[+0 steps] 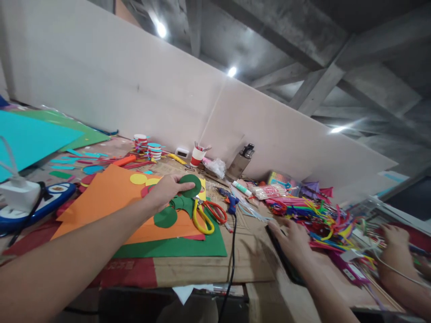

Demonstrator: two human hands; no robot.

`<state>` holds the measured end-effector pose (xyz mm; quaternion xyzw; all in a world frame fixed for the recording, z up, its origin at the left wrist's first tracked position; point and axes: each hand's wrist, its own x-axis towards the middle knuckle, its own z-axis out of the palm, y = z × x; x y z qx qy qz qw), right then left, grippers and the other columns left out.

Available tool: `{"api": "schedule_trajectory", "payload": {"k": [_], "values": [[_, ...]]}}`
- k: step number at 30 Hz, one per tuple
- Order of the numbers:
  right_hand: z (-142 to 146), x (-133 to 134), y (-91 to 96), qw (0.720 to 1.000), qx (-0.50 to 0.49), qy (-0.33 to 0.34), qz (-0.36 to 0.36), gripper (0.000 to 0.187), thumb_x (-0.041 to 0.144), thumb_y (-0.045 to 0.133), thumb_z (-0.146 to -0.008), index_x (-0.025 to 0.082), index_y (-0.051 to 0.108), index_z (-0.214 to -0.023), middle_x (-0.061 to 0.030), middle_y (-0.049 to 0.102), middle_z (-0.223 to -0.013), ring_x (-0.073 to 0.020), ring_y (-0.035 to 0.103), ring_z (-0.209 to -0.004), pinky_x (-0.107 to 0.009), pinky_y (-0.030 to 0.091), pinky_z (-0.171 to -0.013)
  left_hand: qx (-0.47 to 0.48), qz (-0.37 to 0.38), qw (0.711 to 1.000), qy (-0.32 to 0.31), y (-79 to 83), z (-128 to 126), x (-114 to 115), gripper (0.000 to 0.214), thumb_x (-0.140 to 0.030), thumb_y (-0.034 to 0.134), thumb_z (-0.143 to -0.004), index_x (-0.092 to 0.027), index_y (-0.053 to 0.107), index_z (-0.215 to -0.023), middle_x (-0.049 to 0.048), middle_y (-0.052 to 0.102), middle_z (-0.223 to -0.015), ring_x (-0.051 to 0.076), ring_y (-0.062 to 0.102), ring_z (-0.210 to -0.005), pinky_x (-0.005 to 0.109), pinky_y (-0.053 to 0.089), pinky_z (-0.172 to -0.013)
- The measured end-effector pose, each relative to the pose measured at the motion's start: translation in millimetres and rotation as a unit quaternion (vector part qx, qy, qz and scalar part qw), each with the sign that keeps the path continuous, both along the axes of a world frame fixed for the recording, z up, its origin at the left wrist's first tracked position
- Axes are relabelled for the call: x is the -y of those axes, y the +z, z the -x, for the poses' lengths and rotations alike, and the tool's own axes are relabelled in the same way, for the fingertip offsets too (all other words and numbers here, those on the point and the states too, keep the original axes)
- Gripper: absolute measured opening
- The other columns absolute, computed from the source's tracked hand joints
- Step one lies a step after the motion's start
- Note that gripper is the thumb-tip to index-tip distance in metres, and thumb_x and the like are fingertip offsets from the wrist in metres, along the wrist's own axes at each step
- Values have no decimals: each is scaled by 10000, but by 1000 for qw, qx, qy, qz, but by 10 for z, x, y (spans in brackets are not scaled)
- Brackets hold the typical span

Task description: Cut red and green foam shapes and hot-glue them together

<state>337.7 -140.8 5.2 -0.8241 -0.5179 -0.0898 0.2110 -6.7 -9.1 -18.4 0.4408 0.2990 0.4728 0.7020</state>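
A dark green paper circle point(190, 185) is pinched between the thumb and fingers of my left hand point(165, 190), above the paper sheets. Just below it lie another green circle point(165, 217) and cut green scraps on an orange sheet point(111, 197). Yellow-handled scissors point(204, 220) and orange-red-handled scissors point(217, 211) are to the right of these. My right hand point(292, 238) is closed over a flat black object point(284, 258), which looks like a phone, at the table's front. Its grip is partly hidden.
A blue glue gun point(232, 204) trails a black cord over the front edge. Colourful pipe cleaners point(303, 208) heap at right, near another person's hand point(395, 240). A paper cup point(198, 155), a bottle point(240, 161) and a glue stick point(242, 188) stand or lie near the partition.
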Motion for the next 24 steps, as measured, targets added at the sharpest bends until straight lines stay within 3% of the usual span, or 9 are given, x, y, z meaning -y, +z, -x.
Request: {"api": "schedule_trajectory", "payload": {"k": [2,4,7,9,13,17,24], "values": [[513,-192,131,977,-137,151,-68,537,581,387,-867,159,621,-1101,-154,666,-1061,-279,629,-986,-425,474,-866,-15,-3,1000,-15,42,-7,45,321,-300,848,-546,-131,721,-787,70,731,-731,187,667,-621,317,549,-631],[1046,-409,208,942,-199,254,-91,501,554,338,-906,182,613,-1098,-118,667,-1042,-239,622,-952,-379,475,-844,-45,-13,998,-30,78,-3,78,291,-295,837,-553,-137,722,-770,58,727,-720,169,651,-606,301,530,-632],[1683,-720,215,910,-227,340,-66,396,494,438,-886,176,633,-1017,-84,668,-1000,-190,604,-851,-307,461,-749,-98,-65,992,-43,95,21,86,239,-294,824,-562,-146,718,-717,25,705,-684,143,617,-604,261,486,-613],[1924,-879,172,906,-224,359,-26,304,463,559,-815,174,650,-793,-24,633,-733,-158,540,-670,-270,406,-620,-124,-102,986,-31,75,36,68,222,-297,826,-551,-152,706,-668,-5,670,-629,127,577,-580,237,440,-572],[2018,-1059,46,886,-319,326,-87,271,411,608,-748,175,575,-618,26,525,-564,-121,429,-553,-248,322,-533,-138,-117,984,-1,6,22,33,227,-335,809,-582,-159,718,-693,0,667,-626,135,566,-566,238,406,-544],[1919,-1133,-103,850,-406,304,-141,325,457,612,-743,175,530,-603,38,473,-560,-105,372,-545,-241,298,-521,-156,-112,981,17,-25,-33,34,221,-371,770,-643,-162,699,-656,24,665,-615,140,583,-541,242,396,-528],[1903,-1189,-330,794,-497,308,-165,389,506,632,-755,184,482,-596,58,408,-547,-87,314,-522,-228,269,-494,-146,-116,982,14,-57,-65,39,276,-418,753,-668,-149,691,-675,35,679,-646,124,572,-496,241,385,-511]]}}
